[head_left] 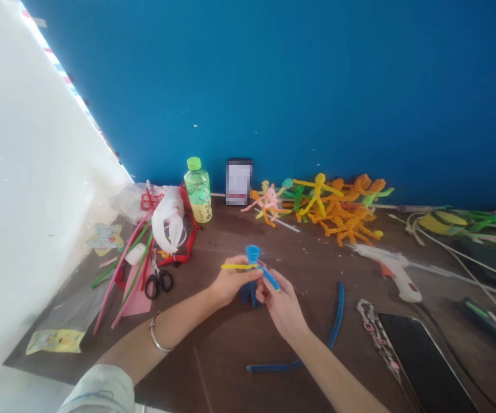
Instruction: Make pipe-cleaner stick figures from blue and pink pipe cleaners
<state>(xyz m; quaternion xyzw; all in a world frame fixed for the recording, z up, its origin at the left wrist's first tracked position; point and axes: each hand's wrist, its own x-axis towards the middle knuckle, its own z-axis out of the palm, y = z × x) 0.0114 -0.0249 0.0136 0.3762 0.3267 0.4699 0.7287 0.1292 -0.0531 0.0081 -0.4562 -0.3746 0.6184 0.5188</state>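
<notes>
Observed from the table (213, 350) edge, all positions referenced to the green-capped bottle (198, 192) standing by the blue wall.

Left of the bottle and nearer the person: loose pink and green pipe cleaners (121, 275) lying fanned out, black-handled scissors (158, 281) just beside them, and a white plastic bag (168, 221) touching the bottle's left side.

In front of the bottle, slightly right: the left hand (231, 284), fingers closed around the body of a blue pipe-cleaner figure (252, 255), held upright above the table. A yellow pipe cleaner (236, 266) lies across the figure at the fingertips. The right hand (282, 307) meets it, thumb and forefinger pinched on a blue strand running off the figure.

Right of the bottle, along the wall: a pile of finished figures (334, 209), mostly orange. Further right and nearer: a curved blue pipe cleaner (337, 312) flat on the table, then a white glue gun (392, 272) on its side.
</notes>
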